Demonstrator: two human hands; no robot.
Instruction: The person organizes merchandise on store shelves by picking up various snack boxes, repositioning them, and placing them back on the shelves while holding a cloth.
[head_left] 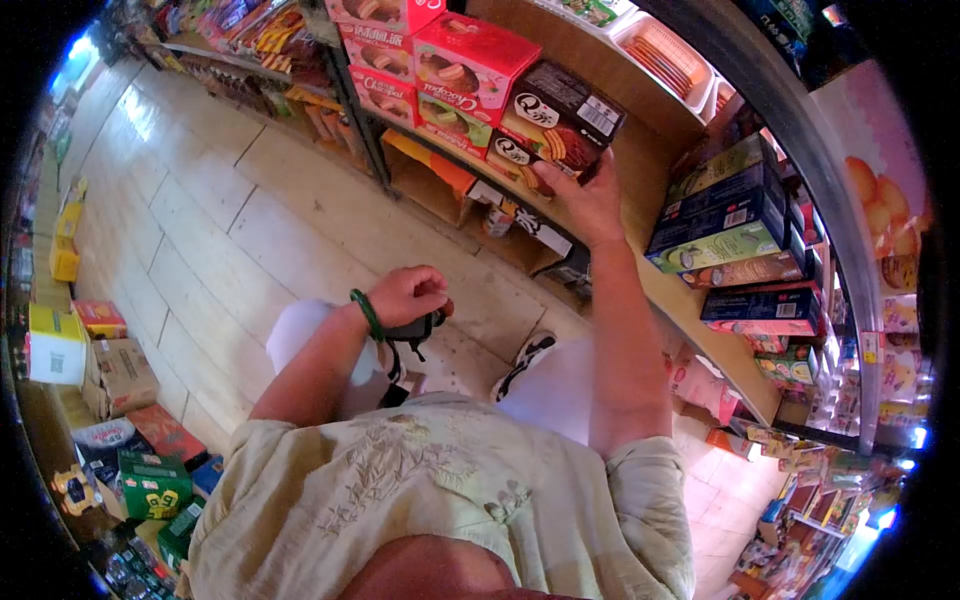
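Clasping: right hand (590, 200), grip around the end of a dark box (560, 118) on the shelf (648, 185), probably for steadiness beside pink boxes (472, 65). Left hand (405, 297): fingers curled; cannot tell whether holding.

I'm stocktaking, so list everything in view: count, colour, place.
Nearest shelf unit: one, brown, upper right.
Q boxes: two, dark brown, stacked on it.
Chocopat boxes: several, pink, beside them.
Flat boxes: several, mostly blue, right.
Basket: at least one, pale, top.
Cardboard box: one, brown, left.
Square box: one, yellow-white, left.
Small boxes: at least two, green, lower left.
Floor tiles: many, pale, left.
Packets: uncounted, mixed, edges.
Shirt: one, cream, bottom.
Trousers: one pair, white, centre.
Bracelet: one, green, left wrist.
Left hand: one, bare, centre.
Right hand: one, bare, against Q boxes.
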